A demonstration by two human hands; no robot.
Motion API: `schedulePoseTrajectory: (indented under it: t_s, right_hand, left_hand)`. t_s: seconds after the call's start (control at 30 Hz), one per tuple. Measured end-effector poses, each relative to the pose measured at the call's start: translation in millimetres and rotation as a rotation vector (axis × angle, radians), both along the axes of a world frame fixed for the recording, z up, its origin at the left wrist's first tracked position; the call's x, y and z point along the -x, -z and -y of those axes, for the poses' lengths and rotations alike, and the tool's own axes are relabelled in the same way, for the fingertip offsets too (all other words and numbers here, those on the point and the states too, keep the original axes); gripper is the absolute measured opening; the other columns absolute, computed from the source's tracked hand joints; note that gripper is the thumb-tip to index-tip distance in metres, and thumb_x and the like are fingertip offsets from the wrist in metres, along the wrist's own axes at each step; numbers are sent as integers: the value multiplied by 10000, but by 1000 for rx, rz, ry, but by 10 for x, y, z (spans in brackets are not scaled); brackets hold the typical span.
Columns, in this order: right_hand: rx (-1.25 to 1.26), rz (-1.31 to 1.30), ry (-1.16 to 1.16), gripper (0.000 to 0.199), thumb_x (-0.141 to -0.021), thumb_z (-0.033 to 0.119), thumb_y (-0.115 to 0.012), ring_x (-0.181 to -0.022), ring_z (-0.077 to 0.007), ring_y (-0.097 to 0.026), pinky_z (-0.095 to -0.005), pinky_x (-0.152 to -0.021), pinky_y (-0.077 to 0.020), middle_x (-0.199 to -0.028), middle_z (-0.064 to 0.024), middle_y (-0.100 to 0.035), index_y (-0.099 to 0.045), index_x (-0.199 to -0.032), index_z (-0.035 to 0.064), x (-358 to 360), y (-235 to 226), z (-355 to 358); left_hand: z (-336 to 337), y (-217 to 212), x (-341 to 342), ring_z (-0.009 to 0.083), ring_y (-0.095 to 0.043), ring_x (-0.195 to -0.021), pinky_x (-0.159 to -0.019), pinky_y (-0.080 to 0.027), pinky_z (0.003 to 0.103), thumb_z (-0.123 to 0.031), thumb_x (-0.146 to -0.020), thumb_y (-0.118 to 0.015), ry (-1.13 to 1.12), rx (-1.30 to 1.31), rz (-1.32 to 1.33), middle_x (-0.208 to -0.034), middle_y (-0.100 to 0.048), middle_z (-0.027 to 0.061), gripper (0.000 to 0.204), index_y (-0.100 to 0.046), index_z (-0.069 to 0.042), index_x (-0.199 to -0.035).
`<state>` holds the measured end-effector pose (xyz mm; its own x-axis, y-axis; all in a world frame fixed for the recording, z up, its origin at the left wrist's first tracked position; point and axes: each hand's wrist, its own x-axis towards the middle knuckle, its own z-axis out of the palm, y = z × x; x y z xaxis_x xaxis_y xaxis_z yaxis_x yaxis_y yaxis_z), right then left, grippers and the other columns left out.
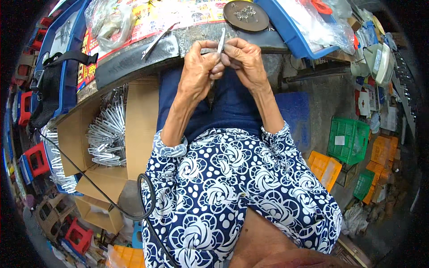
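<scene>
Over the near edge of the bench, both hands meet in front of my body. My left hand [199,67] is closed around a slim silver metal piece [221,39], whose narrow, slightly hooked tip points up and away from me. Against its right side my right hand [246,60] is closed in a pinch, thumb and forefinger pressed together. Whatever lies between those fingertips is too small or hidden to make out. Just beyond the hands, a round brown dish [261,23] holds small shiny metal parts. A dark, pointed tool [156,42] lies left of the hands.
An open carton [142,129] full of similar silver pieces [107,134] stands below the bench on the left. Blue trays [286,31] flank the bench top. A black strap [67,57] and a dark cord [94,183] hang at left. Green [348,140] and orange crates [324,169] stand at right.
</scene>
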<state>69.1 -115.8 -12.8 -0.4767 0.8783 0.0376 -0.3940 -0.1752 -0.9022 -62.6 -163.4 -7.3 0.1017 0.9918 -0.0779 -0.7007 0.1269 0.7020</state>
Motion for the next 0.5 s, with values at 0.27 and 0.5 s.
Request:
schedulePoseTrajectory:
  t_s: [0.27,0.5]
  right_hand:
    - [-29,167,39,136,-762,137,-600,-479,-19,-426,-145,-416,-269,-606,-4,-546,-578,-783,4,30,-79,24]
    - [-81,299,26,137,-737,131,-612,-474,-31,-431,-157,-416,-289,-576,0,-525,-561,-708,7,17,-50,-41]
  left_hand:
    - [12,13,-45,60,-399,-514,-434,-336,173,14,-814,-429,-86,-21,-200,-698,-515,85,233,-320,0,-1019]
    - [12,59,-68,62,-456,-549,-448,-377,179,13,-812,-406,-146,-29,-437,-714,-525,67,237,-307,-2,-1027]
